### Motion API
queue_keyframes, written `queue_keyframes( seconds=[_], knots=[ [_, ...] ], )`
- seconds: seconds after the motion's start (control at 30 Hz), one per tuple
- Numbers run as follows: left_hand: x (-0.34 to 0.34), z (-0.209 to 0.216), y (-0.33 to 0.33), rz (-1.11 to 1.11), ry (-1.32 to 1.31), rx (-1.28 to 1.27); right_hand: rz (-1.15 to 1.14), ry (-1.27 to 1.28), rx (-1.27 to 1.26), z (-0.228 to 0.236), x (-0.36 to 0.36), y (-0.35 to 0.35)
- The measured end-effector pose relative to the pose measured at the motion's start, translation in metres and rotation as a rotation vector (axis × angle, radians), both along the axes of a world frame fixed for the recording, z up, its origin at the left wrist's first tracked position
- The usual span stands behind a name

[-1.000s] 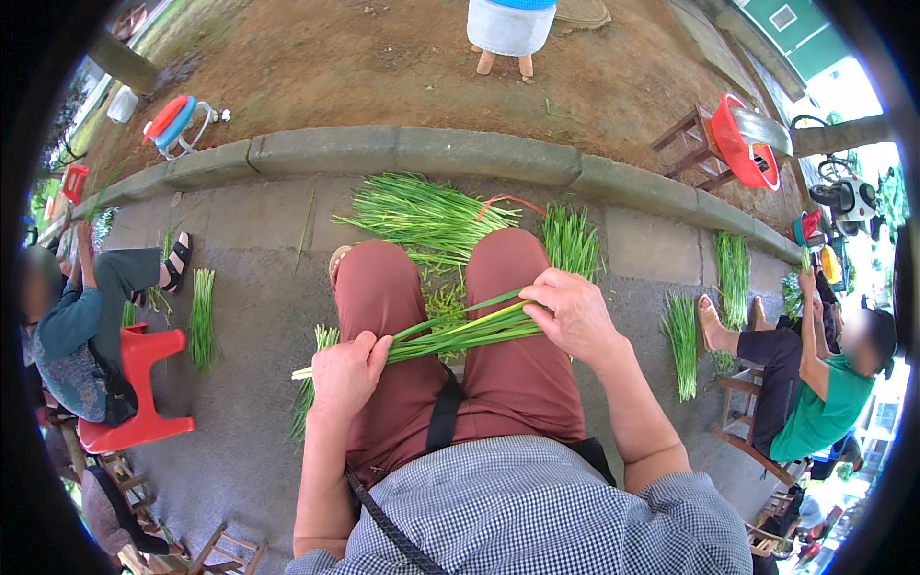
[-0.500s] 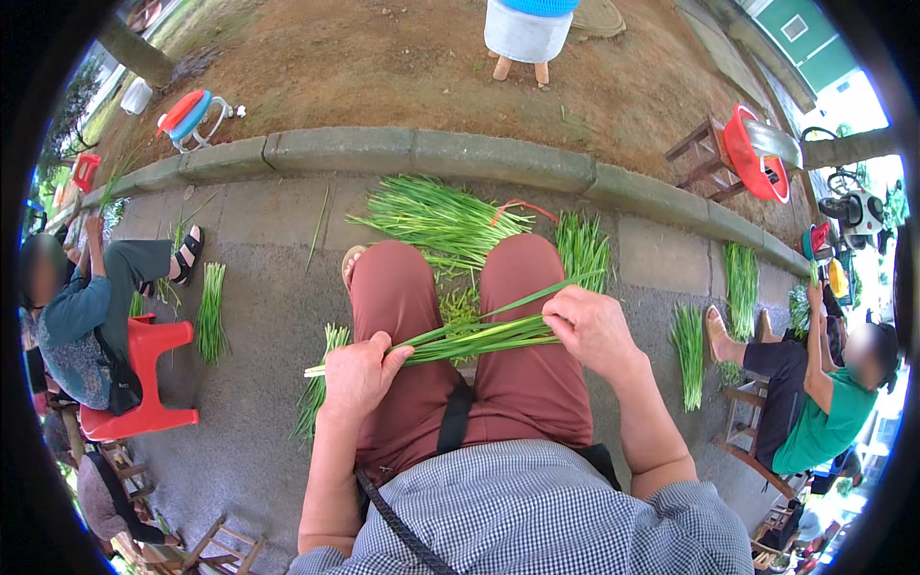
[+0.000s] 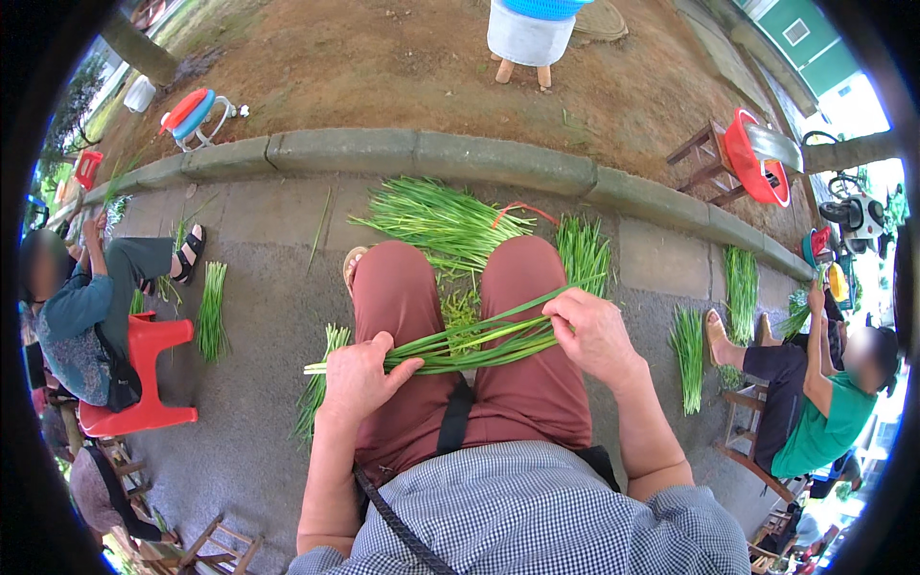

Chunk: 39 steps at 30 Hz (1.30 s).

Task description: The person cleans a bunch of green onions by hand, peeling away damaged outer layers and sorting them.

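Note:
A loose bunch of garlic chives [image 3: 470, 351] stretches across my lap, above my thighs. Its pale stem ends poke out past my left hand [image 3: 360, 378], which is closed round the bunch with the thumb along the leaves. My right hand [image 3: 596, 332] pinches the leaf tips at the other end. Between my knees lie short yellow-green scraps [image 3: 462, 321]. Beyond my knees a big heap of chives [image 3: 431, 216] rests on the paving, a red tie [image 3: 520, 205] at its right end. Smaller bunches lie by my right knee [image 3: 582, 251] and left thigh [image 3: 316, 395].
A stone kerb [image 3: 383, 149] runs across ahead. A person on a red stool [image 3: 153, 359] sits at left, one in a green shirt [image 3: 819, 426] at right, with chive bunches [image 3: 212, 311] [image 3: 687, 359] near them. A red basin [image 3: 752, 158] stands beyond the kerb.
The leaves between my hands have spread and sag lower in the middle. My right hand's fingers have shifted slightly on the tips; my left hand stays nearly in place.

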State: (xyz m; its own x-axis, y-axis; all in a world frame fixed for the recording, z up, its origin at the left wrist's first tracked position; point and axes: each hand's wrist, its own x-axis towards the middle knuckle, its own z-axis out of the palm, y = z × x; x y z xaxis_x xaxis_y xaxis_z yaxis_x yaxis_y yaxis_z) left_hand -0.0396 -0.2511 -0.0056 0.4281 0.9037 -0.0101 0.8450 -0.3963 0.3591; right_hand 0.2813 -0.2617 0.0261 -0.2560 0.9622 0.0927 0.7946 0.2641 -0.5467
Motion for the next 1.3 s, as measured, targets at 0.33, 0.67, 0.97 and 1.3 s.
queue_keyframes(
  seconds=[0.33,0.67,0.97,1.3],
  knots=[
    [0.001,0.0,0.0,0.015,-0.022,-0.01,-0.177,0.236,-0.126,-0.004,-0.007,-0.003],
    [-0.004,-0.001,0.003,0.008,-0.082,-0.037,-0.408,0.999,-0.266,-0.023,0.009,0.012],
    [-0.002,0.003,0.005,0.055,-0.122,-0.082,0.087,0.459,0.08,0.004,-0.038,0.033],
    [-0.008,-0.003,0.003,0.035,-0.226,-0.062,0.266,0.083,-0.092,-0.001,-0.048,0.019]
  ],
)
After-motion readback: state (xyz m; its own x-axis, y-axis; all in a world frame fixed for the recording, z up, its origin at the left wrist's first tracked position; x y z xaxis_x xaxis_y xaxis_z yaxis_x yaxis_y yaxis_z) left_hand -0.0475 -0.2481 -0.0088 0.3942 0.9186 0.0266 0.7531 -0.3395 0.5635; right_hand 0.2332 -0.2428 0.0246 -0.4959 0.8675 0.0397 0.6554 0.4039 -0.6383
